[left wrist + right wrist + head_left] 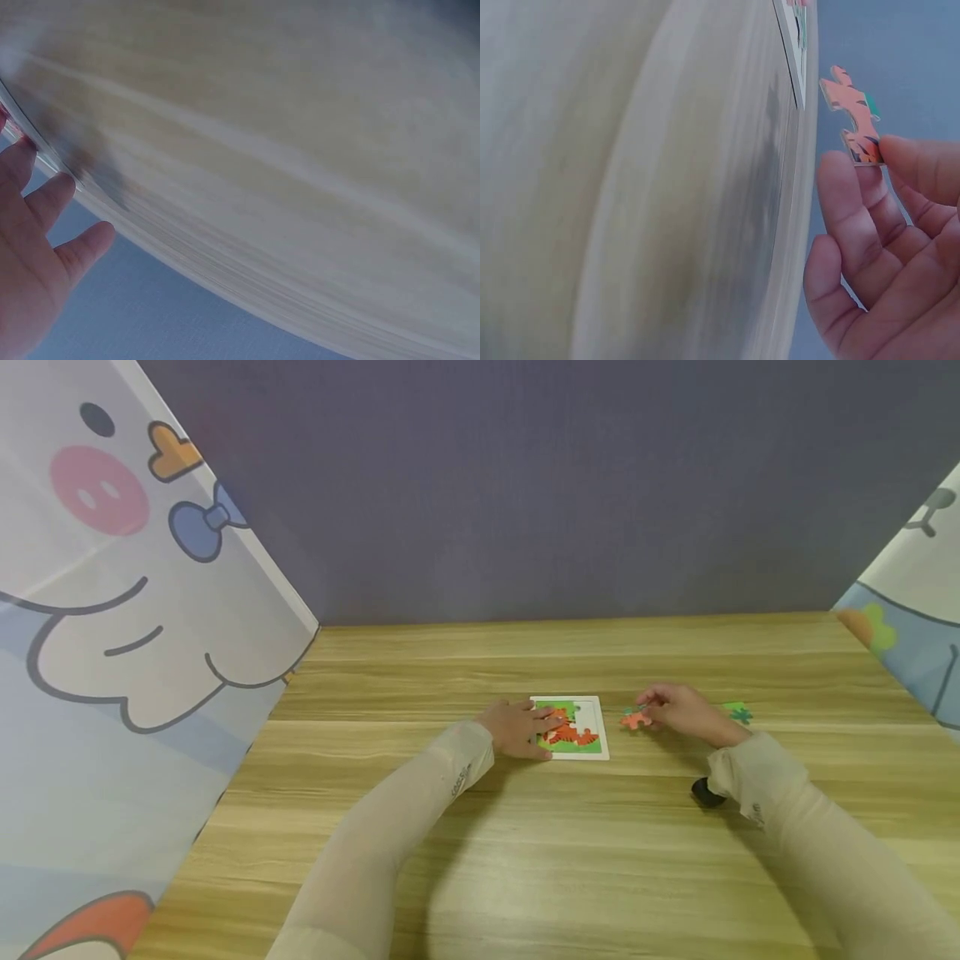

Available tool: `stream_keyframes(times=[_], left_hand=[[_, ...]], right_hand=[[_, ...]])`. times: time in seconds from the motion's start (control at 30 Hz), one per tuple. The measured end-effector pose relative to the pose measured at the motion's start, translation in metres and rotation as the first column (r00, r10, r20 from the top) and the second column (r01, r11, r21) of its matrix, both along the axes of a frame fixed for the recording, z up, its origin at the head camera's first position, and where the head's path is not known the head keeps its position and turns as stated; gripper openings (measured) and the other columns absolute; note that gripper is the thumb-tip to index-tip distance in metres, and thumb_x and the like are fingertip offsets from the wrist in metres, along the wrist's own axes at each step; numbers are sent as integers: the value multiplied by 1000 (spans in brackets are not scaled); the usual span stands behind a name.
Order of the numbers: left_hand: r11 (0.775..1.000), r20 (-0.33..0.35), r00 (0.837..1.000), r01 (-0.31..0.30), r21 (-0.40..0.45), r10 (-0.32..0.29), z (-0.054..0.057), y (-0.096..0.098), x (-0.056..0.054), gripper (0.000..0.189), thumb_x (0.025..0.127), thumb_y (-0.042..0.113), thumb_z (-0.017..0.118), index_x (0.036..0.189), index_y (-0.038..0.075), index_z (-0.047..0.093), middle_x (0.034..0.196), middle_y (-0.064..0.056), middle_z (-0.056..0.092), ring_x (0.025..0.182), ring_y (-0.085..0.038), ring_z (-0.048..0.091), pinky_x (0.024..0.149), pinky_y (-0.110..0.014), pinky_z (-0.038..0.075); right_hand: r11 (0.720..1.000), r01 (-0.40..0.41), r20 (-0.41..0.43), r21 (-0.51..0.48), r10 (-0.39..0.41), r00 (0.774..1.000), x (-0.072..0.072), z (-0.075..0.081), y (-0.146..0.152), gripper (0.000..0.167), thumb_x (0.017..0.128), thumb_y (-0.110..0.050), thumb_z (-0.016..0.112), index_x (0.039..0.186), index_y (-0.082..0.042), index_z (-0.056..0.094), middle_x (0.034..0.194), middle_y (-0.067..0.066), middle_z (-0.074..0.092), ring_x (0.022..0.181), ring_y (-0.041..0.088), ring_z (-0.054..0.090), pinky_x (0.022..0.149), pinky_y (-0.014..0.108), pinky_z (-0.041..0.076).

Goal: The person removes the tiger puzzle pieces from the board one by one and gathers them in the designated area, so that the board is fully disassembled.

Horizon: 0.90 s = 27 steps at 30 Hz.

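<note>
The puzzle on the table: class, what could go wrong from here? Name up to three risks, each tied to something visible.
The orange piece might slip or twist, since the right hand pinches it by one end. The left hand, its fingers over the pieces in the white frame, could nudge them out of line. The right wrist could knock the loose green piece lying near it.

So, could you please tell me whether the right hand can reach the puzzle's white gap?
Likely yes: nothing visible stands between the right hand, pinching a piece, and the white gap; the left hand rests left of it.
</note>
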<state>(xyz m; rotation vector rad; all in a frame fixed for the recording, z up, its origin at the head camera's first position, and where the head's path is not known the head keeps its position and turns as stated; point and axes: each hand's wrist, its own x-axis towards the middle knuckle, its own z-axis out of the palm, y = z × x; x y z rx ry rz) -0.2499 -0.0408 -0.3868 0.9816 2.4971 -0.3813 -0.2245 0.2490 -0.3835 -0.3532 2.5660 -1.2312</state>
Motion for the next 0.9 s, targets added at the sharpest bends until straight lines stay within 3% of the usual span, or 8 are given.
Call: stream_keyframes(times=[0.27, 0.9], left_hand=[[1000, 30, 1000, -2, 6, 2, 4, 1, -1, 71, 100, 64, 38, 160, 39, 9, 166, 13, 6, 153, -21, 12, 121, -48, 19], [1000, 26, 1000, -6, 5, 6, 6, 0, 0, 70, 100, 63, 38, 160, 39, 9, 166, 12, 7, 153, -20, 13, 121, -46, 22]], right_hand=[[999, 34, 21, -13, -33, 999, 3, 2, 14, 30, 101, -3, 50, 124, 17, 52, 97, 14, 62, 80, 14, 64, 73, 26, 57], [997, 80, 35, 17, -80, 996, 13, 1, 48, 35, 103, -8, 48, 128, 16, 51, 99, 11, 65, 78, 10, 64, 73, 24, 56]])
